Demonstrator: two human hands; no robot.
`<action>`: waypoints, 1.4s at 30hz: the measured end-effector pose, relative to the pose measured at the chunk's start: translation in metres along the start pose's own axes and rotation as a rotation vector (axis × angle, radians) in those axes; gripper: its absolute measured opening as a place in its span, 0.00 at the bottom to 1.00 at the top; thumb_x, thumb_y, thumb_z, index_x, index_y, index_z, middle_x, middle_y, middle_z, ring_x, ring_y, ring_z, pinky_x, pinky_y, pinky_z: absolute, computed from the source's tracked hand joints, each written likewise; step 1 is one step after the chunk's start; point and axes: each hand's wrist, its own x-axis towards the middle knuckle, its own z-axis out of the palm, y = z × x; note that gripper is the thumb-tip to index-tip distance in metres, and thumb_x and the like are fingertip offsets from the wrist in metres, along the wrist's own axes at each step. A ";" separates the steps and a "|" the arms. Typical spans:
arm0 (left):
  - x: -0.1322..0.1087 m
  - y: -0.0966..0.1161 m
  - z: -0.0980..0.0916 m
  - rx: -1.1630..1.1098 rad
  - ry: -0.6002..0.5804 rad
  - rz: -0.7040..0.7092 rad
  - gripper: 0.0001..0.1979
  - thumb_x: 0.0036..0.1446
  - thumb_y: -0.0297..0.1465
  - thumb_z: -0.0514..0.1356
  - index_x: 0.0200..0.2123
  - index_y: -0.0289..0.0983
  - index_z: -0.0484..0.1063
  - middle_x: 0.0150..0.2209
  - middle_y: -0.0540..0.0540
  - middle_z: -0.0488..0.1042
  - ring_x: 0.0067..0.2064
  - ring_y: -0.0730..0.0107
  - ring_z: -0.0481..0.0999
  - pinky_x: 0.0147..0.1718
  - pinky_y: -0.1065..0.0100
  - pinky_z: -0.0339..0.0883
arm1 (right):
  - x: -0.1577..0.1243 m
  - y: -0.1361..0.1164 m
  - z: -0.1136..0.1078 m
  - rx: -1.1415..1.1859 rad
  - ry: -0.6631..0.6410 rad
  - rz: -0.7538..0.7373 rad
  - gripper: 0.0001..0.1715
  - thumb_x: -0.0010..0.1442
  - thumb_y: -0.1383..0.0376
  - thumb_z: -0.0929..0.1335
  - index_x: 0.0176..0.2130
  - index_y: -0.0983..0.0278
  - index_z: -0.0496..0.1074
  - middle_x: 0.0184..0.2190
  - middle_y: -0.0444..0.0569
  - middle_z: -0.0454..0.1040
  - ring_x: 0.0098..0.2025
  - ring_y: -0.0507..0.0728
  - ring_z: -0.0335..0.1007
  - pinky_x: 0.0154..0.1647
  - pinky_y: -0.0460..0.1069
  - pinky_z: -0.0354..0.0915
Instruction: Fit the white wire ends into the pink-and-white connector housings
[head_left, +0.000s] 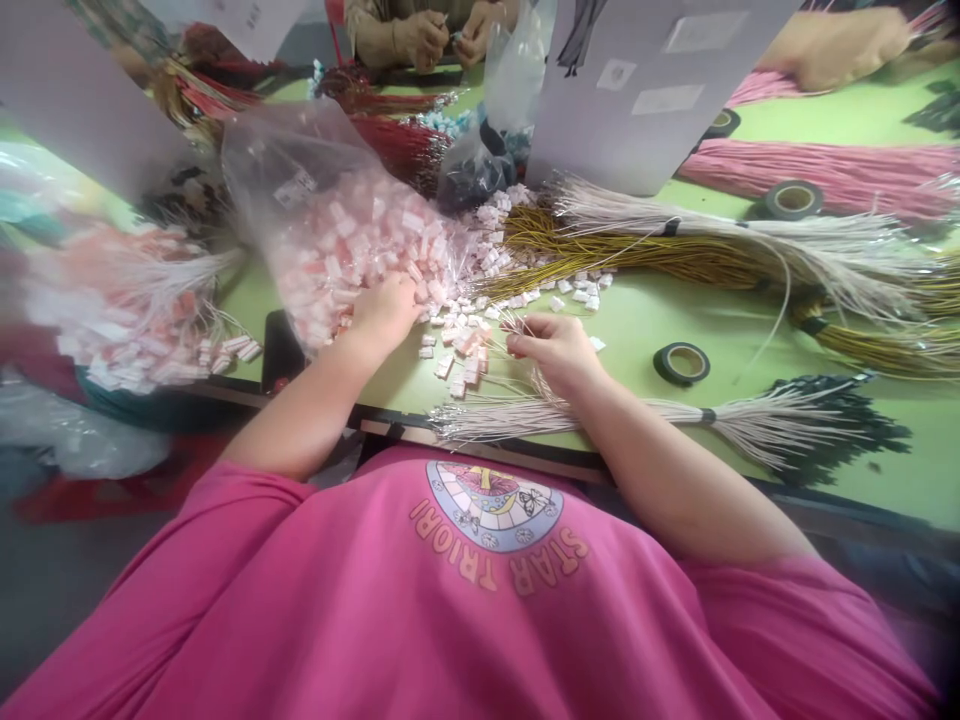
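Note:
My left hand [388, 308] lies at the edge of a clear plastic bag [281, 165] full of small pale pink plastic connector housings [349, 235]. Its fingers are curled in against the heap, and whatever they grip is hidden. Thin wires [513, 322] are pinched between the thumb and fingers of my right hand [559, 352], above the table. Between my hands, loose pinkish-white housings [466, 362] are scattered on the green table top [401, 375]. Just below my right hand runs a tied bundle of white wires [517, 418].
White wires [622, 213] and yellow wires [637, 255] lie bundled at the right. A black tape roll [682, 364] sits nearer me. More housings with wires [127, 300] fill the left side. Grey panels [637, 90] stand behind; across the table a co-worker's hands [450, 38] are busy.

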 end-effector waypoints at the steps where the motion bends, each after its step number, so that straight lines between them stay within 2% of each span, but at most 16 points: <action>1: 0.002 -0.001 0.001 0.009 -0.012 0.013 0.12 0.57 0.33 0.58 0.42 0.32 0.72 0.45 0.34 0.70 0.43 0.53 0.72 0.39 0.59 0.66 | -0.001 -0.001 0.000 -0.006 -0.002 -0.007 0.03 0.45 0.67 0.69 0.23 0.65 0.73 0.19 0.42 0.69 0.24 0.50 0.62 0.30 0.48 0.57; 5: -0.005 -0.005 -0.009 -0.096 -0.004 0.027 0.13 0.58 0.28 0.55 0.45 0.35 0.73 0.40 0.38 0.73 0.40 0.58 0.73 0.38 0.60 0.66 | -0.002 -0.003 0.002 -0.035 0.017 -0.021 0.04 0.46 0.68 0.67 0.21 0.65 0.69 0.18 0.40 0.66 0.23 0.49 0.59 0.27 0.47 0.54; 8: -0.021 0.000 -0.021 -0.435 -0.027 0.029 0.18 0.59 0.25 0.52 0.52 0.39 0.69 0.35 0.43 0.73 0.35 0.65 0.74 0.37 0.63 0.68 | -0.002 -0.002 0.004 -0.042 0.022 -0.016 0.04 0.46 0.66 0.68 0.23 0.65 0.69 0.17 0.39 0.63 0.22 0.48 0.55 0.26 0.47 0.52; 10: -0.032 0.012 -0.022 -0.806 -0.158 0.036 0.19 0.59 0.23 0.51 0.52 0.38 0.69 0.33 0.46 0.73 0.32 0.69 0.75 0.35 0.65 0.70 | -0.002 -0.001 0.004 -0.017 0.017 -0.022 0.05 0.46 0.65 0.68 0.24 0.65 0.70 0.18 0.39 0.64 0.23 0.48 0.56 0.27 0.47 0.52; 13: -0.041 0.037 -0.013 -1.322 -0.434 0.002 0.17 0.56 0.20 0.52 0.48 0.34 0.69 0.30 0.47 0.72 0.29 0.72 0.75 0.31 0.68 0.71 | -0.003 -0.002 0.005 -0.003 0.004 -0.027 0.08 0.46 0.62 0.70 0.24 0.65 0.71 0.19 0.41 0.66 0.23 0.49 0.57 0.28 0.47 0.54; 15: -0.042 0.053 -0.004 -1.503 -0.555 -0.027 0.14 0.56 0.21 0.55 0.46 0.33 0.69 0.29 0.46 0.73 0.28 0.72 0.76 0.28 0.70 0.69 | -0.003 -0.002 0.004 -0.036 0.009 -0.012 0.10 0.46 0.60 0.70 0.23 0.65 0.71 0.18 0.40 0.65 0.22 0.49 0.55 0.27 0.48 0.53; 17: -0.042 0.063 0.003 -1.591 -0.598 -0.048 0.12 0.57 0.22 0.58 0.45 0.33 0.67 0.28 0.47 0.73 0.28 0.71 0.77 0.26 0.71 0.68 | -0.004 -0.003 0.004 -0.068 0.004 0.003 0.11 0.47 0.60 0.69 0.22 0.65 0.69 0.17 0.39 0.62 0.21 0.48 0.53 0.25 0.47 0.51; 21: -0.040 0.072 0.014 -1.642 -0.553 -0.113 0.11 0.57 0.19 0.57 0.44 0.32 0.66 0.26 0.50 0.72 0.26 0.74 0.76 0.28 0.71 0.69 | -0.003 -0.004 0.004 -0.103 -0.022 -0.015 0.11 0.49 0.60 0.68 0.22 0.65 0.68 0.17 0.40 0.62 0.22 0.48 0.54 0.26 0.47 0.53; 24: -0.040 0.072 0.018 -1.653 -0.515 -0.108 0.10 0.57 0.18 0.57 0.42 0.32 0.67 0.28 0.49 0.73 0.28 0.75 0.76 0.30 0.72 0.70 | -0.002 -0.003 0.004 -0.153 0.006 -0.028 0.09 0.49 0.62 0.67 0.23 0.66 0.69 0.18 0.40 0.63 0.23 0.48 0.55 0.27 0.47 0.54; 28: -0.040 0.072 0.018 -1.668 -0.494 -0.087 0.12 0.58 0.18 0.56 0.45 0.33 0.67 0.26 0.51 0.72 0.27 0.75 0.76 0.28 0.73 0.70 | -0.001 -0.001 0.005 -0.170 0.025 -0.007 0.08 0.49 0.63 0.66 0.23 0.66 0.68 0.18 0.39 0.62 0.22 0.48 0.54 0.25 0.47 0.52; 32: -0.042 0.074 0.017 -1.550 -0.448 -0.060 0.11 0.57 0.18 0.58 0.44 0.30 0.70 0.27 0.50 0.73 0.24 0.78 0.74 0.26 0.74 0.69 | -0.001 0.001 0.006 -0.171 0.006 -0.019 0.09 0.49 0.63 0.66 0.22 0.65 0.67 0.17 0.39 0.61 0.22 0.48 0.53 0.25 0.46 0.52; 36: -0.046 0.075 0.022 -1.381 -0.401 0.001 0.13 0.57 0.22 0.59 0.46 0.33 0.73 0.26 0.50 0.73 0.19 0.80 0.70 0.17 0.76 0.64 | -0.001 0.002 0.007 -0.236 -0.009 -0.033 0.10 0.50 0.62 0.66 0.22 0.65 0.68 0.17 0.39 0.61 0.23 0.48 0.55 0.26 0.46 0.53; 40: -0.045 0.076 0.024 -1.373 -0.321 0.002 0.12 0.57 0.24 0.61 0.45 0.33 0.74 0.27 0.48 0.75 0.23 0.78 0.73 0.23 0.74 0.69 | -0.002 0.001 0.007 -0.255 -0.002 -0.017 0.12 0.50 0.61 0.66 0.21 0.65 0.67 0.16 0.39 0.61 0.21 0.48 0.54 0.25 0.46 0.52; 42: -0.045 0.076 0.025 -1.363 -0.312 -0.026 0.12 0.57 0.24 0.61 0.45 0.32 0.74 0.27 0.47 0.75 0.23 0.77 0.74 0.22 0.75 0.69 | -0.002 0.001 0.007 -0.244 -0.002 0.003 0.11 0.50 0.61 0.66 0.21 0.65 0.67 0.16 0.39 0.61 0.21 0.48 0.53 0.24 0.46 0.51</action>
